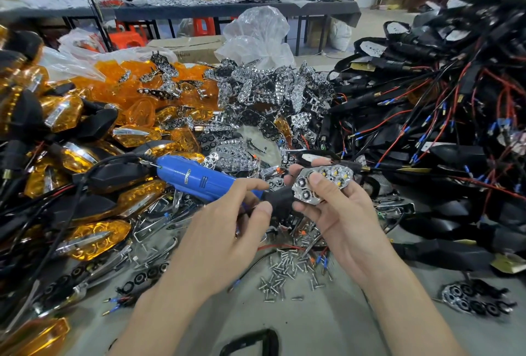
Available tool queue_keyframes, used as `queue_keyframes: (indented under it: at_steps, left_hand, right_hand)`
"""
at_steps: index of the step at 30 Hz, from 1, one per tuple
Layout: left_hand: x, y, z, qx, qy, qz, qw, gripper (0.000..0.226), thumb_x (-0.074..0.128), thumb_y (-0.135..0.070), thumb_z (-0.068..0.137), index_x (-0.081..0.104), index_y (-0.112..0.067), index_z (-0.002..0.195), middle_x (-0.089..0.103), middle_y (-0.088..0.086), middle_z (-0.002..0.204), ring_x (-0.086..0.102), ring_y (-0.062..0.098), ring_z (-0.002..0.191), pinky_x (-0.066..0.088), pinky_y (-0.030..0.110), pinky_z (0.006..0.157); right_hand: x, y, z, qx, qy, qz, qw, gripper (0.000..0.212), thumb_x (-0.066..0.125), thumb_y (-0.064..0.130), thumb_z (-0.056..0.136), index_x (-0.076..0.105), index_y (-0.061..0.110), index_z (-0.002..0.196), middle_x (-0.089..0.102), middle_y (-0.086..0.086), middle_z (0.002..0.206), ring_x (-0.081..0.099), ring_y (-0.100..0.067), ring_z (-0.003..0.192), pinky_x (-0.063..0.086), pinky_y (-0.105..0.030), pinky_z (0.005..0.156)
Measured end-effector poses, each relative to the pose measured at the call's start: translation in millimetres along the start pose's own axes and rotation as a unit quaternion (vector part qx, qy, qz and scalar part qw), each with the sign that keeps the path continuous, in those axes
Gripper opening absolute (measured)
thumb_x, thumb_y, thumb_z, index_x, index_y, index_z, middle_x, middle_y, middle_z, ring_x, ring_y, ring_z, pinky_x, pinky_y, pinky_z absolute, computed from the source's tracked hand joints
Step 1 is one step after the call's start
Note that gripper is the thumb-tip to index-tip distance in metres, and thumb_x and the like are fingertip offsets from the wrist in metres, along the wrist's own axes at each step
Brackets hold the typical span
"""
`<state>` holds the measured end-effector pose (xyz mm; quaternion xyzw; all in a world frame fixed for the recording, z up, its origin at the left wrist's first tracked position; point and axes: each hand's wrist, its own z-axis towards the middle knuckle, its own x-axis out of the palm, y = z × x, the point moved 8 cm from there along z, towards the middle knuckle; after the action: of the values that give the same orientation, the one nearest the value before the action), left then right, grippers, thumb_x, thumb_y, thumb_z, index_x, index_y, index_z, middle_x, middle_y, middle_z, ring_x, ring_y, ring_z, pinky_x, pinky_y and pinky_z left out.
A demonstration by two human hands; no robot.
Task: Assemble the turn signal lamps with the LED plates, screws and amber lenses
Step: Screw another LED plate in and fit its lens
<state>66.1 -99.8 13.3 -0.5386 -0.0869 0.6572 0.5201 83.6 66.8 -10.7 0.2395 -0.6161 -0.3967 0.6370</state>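
My left hand (227,221) grips a blue electric screwdriver (196,180), whose black nose points right toward the lamp. My right hand (338,213) holds a turn signal lamp with a chrome LED plate (321,182) facing up, thumb pressed on the plate. The lamp's black housing is mostly hidden behind the plate and my fingers. A scatter of loose screws (287,270) lies on the table just below my hands. Amber lenses (136,93) are heaped at the back left, and chrome LED plates (256,90) are piled at the back centre.
Finished amber lamps (85,156) are stacked along the left. A big tangle of black housings with red and black wires (427,116) fills the right side. A chrome plate (469,298) lies at the near right. A black loop (256,341) sits at the front edge.
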Motion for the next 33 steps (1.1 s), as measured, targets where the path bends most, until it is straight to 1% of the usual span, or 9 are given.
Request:
queue_keyframes:
  at_steps: [3, 7, 9, 11, 14, 21, 25, 28, 33]
  left_hand:
    - [5.4, -3.1, 1.0, -0.005, 0.005, 0.007, 1.0, 0.034, 0.036, -0.065, 0.093, 0.045, -0.049, 0.121, 0.063, -0.023, 0.098, 0.062, 0.003, 0.081, 0.047, 0.029, 0.067]
    - [14.9, 3.5, 2.8, -0.03, 0.025, 0.004, 0.999, 0.043, 0.032, -0.073, 0.091, 0.044, -0.052, 0.126, 0.066, -0.024, 0.097, 0.062, 0.001, 0.093, 0.053, 0.036, 0.083]
    - [15.7, 6.4, 3.9, -0.031, 0.029, -0.022, 0.999, 0.036, 0.032, -0.071, 0.093, 0.047, -0.061, 0.124, 0.066, -0.028, 0.105, 0.061, -0.004, 0.1, 0.051, 0.027, 0.089]
    - [13.3, 7.3, 5.3, -0.033, 0.025, -0.036, 0.999, 0.027, 0.034, -0.069, 0.094, 0.043, -0.073, 0.118, 0.062, -0.036, 0.108, 0.06, -0.01, 0.1, 0.046, 0.012, 0.085]
    - [12.5, 9.2, 5.3, -0.042, 0.028, -0.038, 0.998, 0.025, 0.034, -0.068, 0.095, 0.043, -0.072, 0.118, 0.064, -0.034, 0.103, 0.062, -0.006, 0.094, 0.048, 0.016, 0.079]
    - [13.1, 8.9, 2.4, -0.048, 0.039, -0.036, 0.997, 0.022, 0.034, -0.063, 0.099, 0.041, -0.071, 0.118, 0.062, -0.038, 0.106, 0.06, -0.008, 0.097, 0.048, 0.021, 0.078]
    - [13.1, 9.2, 1.1, -0.049, 0.044, -0.035, 0.997, 0.024, 0.035, -0.056, 0.103, 0.047, -0.061, 0.123, 0.064, -0.033, 0.106, 0.061, -0.007, 0.098, 0.047, 0.017, 0.079]
    - [13.5, 10.7, -0.2, -0.05, 0.052, -0.032, 0.997, 0.028, 0.036, -0.052, 0.104, 0.05, -0.05, 0.13, 0.064, -0.032, 0.104, 0.06, -0.009, 0.097, 0.044, 0.015, 0.076]
    - [9.6, 13.6, 0.3, -0.051, 0.054, -0.005, 0.997, 0.038, 0.038, -0.059, 0.1, 0.046, -0.047, 0.135, 0.063, -0.027, 0.09, 0.057, -0.005, 0.075, 0.037, 0.014, 0.064]
  right_hand:
    - [8.6, -10.9, -0.3, 0.03, 0.026, 0.001, 0.999, 0.016, 0.067, 0.011, 0.091, 0.075, 0.016, 0.105, 0.072, -0.016, 0.123, 0.073, -0.027, 0.104, 0.062, -0.032, 0.073]
    - [19.1, -27.7, -0.9, 0.054, 0.066, -0.034, 0.996, 0.022, 0.066, 0.017, 0.093, 0.076, 0.016, 0.111, 0.075, -0.009, 0.118, 0.073, -0.022, 0.103, 0.061, -0.031, 0.077]
    - [21.7, -35.6, -0.5, 0.073, 0.066, -0.023, 0.995, 0.023, 0.066, 0.032, 0.094, 0.078, 0.02, 0.108, 0.075, -0.008, 0.119, 0.073, -0.021, 0.105, 0.061, -0.034, 0.078]
    - [20.9, -42.0, 1.7, 0.109, 0.049, 0.013, 0.993, 0.045, 0.057, 0.054, 0.091, 0.076, 0.019, 0.112, 0.074, -0.009, 0.121, 0.073, -0.021, 0.108, 0.062, -0.036, 0.078]
    - [17.7, -44.1, 5.1, 0.133, 0.038, 0.031, 0.99, 0.071, 0.046, 0.068, 0.085, 0.063, 0.014, 0.127, 0.073, -0.011, 0.126, 0.071, -0.023, 0.114, 0.062, -0.04, 0.081]
    - [15.4, -45.2, 4.7, 0.141, 0.03, 0.021, 0.989, 0.068, 0.04, 0.065, 0.087, 0.064, 0.013, 0.123, 0.073, -0.013, 0.123, 0.072, -0.024, 0.11, 0.062, -0.042, 0.079]
    - [14.0, -44.0, 0.9, 0.134, 0.029, 0.011, 0.99, 0.066, 0.038, 0.06, 0.094, 0.061, 0.01, 0.131, 0.069, -0.015, 0.13, 0.071, -0.025, 0.113, 0.061, -0.041, 0.08]
    - [13.6, -42.5, 1.8, 0.128, 0.019, 0.019, 0.991, 0.057, 0.04, 0.056, 0.094, 0.066, 0.013, 0.119, 0.071, -0.015, 0.126, 0.072, -0.026, 0.108, 0.062, -0.042, 0.075]
    - [9.0, -33.7, 5.3, 0.092, -0.02, 0.038, 0.995, 0.047, 0.041, 0.055, 0.09, 0.073, 0.021, 0.093, 0.076, -0.013, 0.112, 0.076, -0.027, 0.094, 0.064, -0.038, 0.064]
